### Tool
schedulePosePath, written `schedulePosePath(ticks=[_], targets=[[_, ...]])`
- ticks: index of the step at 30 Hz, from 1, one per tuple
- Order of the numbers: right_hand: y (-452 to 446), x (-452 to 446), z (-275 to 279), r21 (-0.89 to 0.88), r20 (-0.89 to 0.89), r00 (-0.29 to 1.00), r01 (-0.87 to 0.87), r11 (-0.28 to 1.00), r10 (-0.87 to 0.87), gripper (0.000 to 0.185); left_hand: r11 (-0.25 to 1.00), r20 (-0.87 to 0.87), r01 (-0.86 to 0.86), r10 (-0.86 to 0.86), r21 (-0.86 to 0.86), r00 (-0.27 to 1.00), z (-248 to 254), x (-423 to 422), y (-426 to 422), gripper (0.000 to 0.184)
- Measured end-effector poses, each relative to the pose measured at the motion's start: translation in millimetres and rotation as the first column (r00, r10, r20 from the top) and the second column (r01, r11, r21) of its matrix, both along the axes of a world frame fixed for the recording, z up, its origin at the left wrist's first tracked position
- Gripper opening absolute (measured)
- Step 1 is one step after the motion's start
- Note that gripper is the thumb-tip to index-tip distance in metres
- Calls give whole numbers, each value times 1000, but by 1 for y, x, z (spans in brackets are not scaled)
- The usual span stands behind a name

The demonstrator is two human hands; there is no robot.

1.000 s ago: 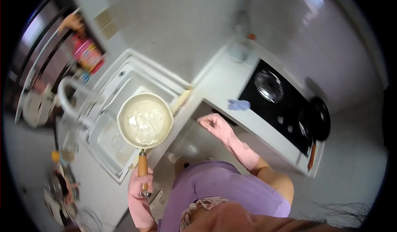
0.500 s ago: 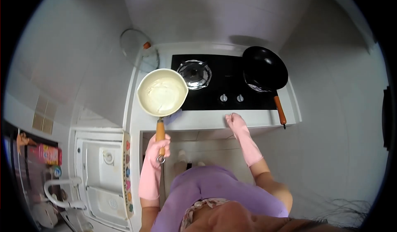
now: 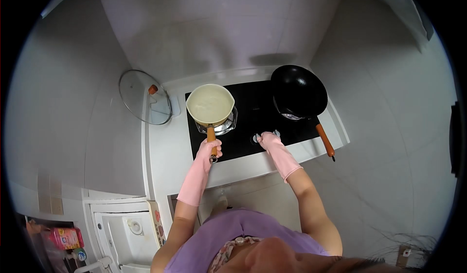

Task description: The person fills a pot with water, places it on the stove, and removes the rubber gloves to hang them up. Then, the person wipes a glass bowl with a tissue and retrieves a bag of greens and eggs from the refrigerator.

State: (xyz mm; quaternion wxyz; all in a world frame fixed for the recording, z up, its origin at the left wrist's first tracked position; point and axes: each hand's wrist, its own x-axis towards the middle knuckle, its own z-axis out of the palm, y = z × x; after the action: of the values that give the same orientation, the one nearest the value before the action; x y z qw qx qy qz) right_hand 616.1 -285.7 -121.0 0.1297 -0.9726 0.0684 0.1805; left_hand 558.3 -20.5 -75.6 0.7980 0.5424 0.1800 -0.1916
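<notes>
My left hand (image 3: 209,149), in a pink rubber glove, is closed round the wooden handle of a cream saucepan (image 3: 210,104). The pan sits over the left burner (image 3: 226,124), covering much of it; whether its base rests there I cannot tell. Clear liquid seems to lie in the pan. At the front of the black gas stove (image 3: 245,100), my right hand (image 3: 267,140), gloved too, has its fingers bent at the left knob (image 3: 255,138), partly hiding it. Close by on its other side is the right knob (image 3: 276,133).
A black wok (image 3: 300,90) stands on the right burner, its wooden handle jutting past the counter's front edge. Against the left wall leans a glass lid (image 3: 141,100) with a brown knob. A white sink (image 3: 129,236) lies at lower left, near pink packaging (image 3: 66,238).
The saucepan has moved right, from the counter side to over the left burner, with my left hand on its handle. My right hand has gone forward from the counter edge to the stove knobs.
</notes>
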Motion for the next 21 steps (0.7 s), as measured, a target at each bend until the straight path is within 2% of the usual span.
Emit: schedulePosePath(ticks=[6, 10, 11, 13, 16, 19, 21], targets=[[-2, 28, -23, -10, -126, 989, -85, 996, 83, 39, 1000, -48, 3, -1, 30, 999, 3, 19, -5, 12], [-3, 50, -46, -157, -211, 944, -290, 944, 255, 36, 1000, -81, -17, 17, 5, 997, 3, 24, -16, 14], [-5, 55, -51, -155, -251, 940, -276, 949, 232, 37, 1000, -91, -22, 22, -1, 996, 2, 24, -20, 15], [3, 51, -28, -150, -334, 924, -247, 957, 186, 39, 999, -72, -52, 52, -11, 996, 0, 24, -28, 17], [1, 48, -21, 80, -366, 930, -5, 997, 34, 31, 995, -68, -86, 83, -42, 994, -11, 29, -38, 18], [-7, 62, -49, 40, -328, 922, -206, 978, 207, 29, 993, -68, -94, 89, -72, 994, -19, 28, -42, 19], [-6, 72, -72, -120, -281, 887, -410, 904, 365, 26, 994, -81, -85, 79, -74, 994, -14, 27, -42, 20]])
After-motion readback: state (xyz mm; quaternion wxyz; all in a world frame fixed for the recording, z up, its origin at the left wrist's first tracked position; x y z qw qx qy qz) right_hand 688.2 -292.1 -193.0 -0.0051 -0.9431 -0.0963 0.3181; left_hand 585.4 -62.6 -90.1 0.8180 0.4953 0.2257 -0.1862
